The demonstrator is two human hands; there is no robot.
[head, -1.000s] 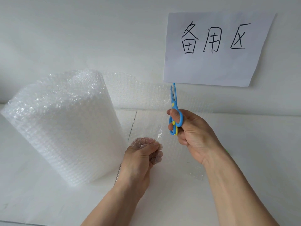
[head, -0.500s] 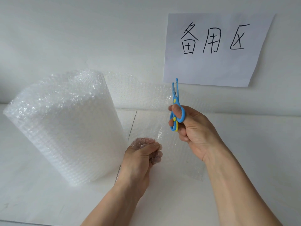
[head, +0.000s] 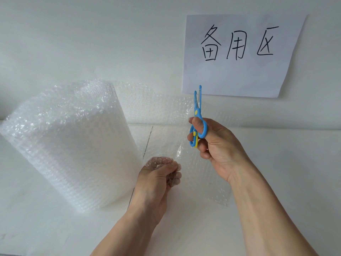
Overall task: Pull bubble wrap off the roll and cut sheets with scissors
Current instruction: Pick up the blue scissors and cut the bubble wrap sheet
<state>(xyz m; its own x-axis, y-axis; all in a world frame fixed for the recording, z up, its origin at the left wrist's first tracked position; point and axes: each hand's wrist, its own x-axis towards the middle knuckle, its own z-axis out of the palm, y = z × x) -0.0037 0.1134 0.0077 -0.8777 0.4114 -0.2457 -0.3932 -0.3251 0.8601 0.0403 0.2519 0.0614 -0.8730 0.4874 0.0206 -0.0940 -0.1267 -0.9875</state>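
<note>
A big roll of clear bubble wrap [head: 70, 141] stands on the left of the white table. A loose sheet [head: 162, 115] runs from its top edge to the right and hangs down in front of me. My left hand [head: 156, 180] pinches the sheet's lower part between thumb and fingers. My right hand [head: 215, 146] grips small blue scissors with yellow dots [head: 197, 117], thumb through one loop. The blades point up, slightly parted, at the sheet's upper edge.
The white table [head: 286, 163] meets a white wall behind. A paper sign with handwritten black characters [head: 239, 54] hangs on the wall at the upper right, just behind the scissor tips.
My right hand has raised the scissors a little up the sheet, and the blades have parted slightly. The left hand and the roll have stayed in place.
</note>
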